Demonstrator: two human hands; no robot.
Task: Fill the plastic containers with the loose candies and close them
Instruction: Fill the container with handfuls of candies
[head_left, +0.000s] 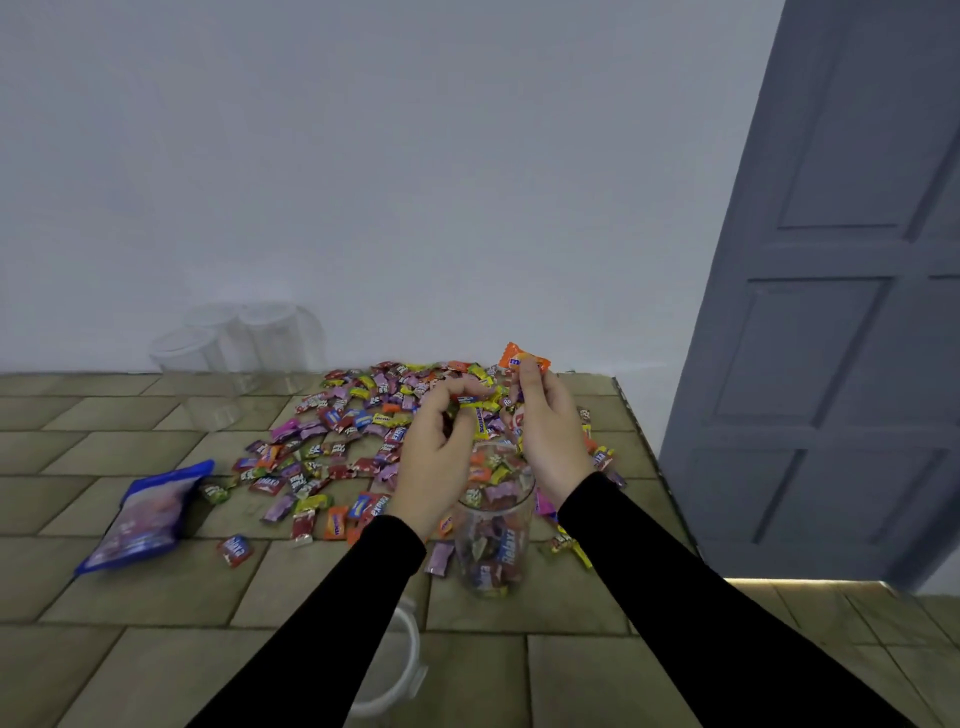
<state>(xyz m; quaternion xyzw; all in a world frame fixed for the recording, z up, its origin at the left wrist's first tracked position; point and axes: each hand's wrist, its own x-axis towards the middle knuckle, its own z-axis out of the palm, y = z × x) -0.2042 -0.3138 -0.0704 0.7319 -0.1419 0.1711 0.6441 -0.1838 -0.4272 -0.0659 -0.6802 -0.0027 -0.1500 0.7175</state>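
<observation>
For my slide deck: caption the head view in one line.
Both hands, left hand and right hand, hold wrapped candies above an open, nearly full container beside the candy pile.

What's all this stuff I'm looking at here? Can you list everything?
loose candies: a large heap, many colours, spread over the surface middle
open container: one, clear, nearly full, near the person
empty containers: about three, clear, far left by the wall
lid: one, clear-white, nearest edge
bag: one, blue, lying left
tiled surface: one, brownish
door: one, grey, right
left hand: holding candies above the container
right hand: holding candies, an orange one on top
</observation>
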